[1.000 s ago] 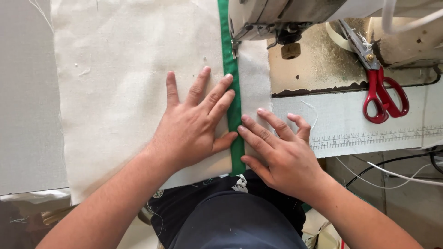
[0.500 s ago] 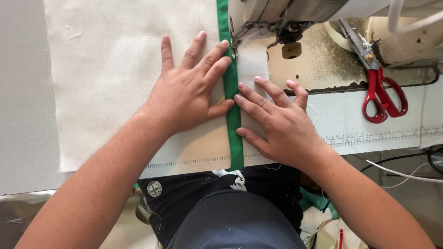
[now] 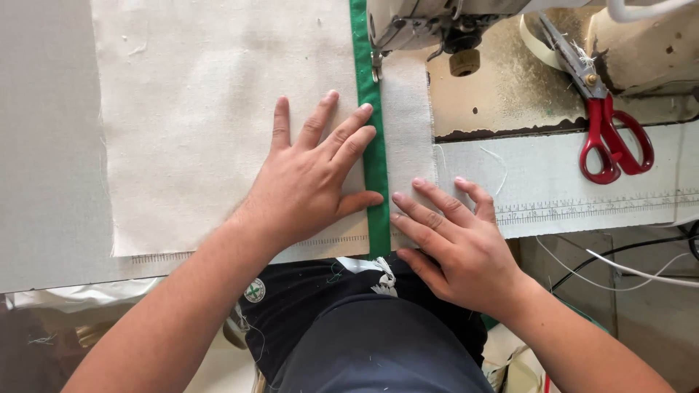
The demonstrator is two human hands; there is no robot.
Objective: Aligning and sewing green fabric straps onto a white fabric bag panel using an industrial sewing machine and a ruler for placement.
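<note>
While the left hand (image 3: 313, 185) and the right hand (image 3: 455, 244) lie flat with fingers spread, grasping nothing, on the cream fabric (image 3: 218, 109) beside the green tape (image 3: 375, 156), most of the tape seems not yet under the sewing machine (image 3: 422, 25).

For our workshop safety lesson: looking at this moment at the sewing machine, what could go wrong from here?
1. The left hand has fingertips close to the presser foot; they might get caught.
2. The green tape could drift off the cream fabric edge.
3. The red scissors could possibly get knocked.
</note>
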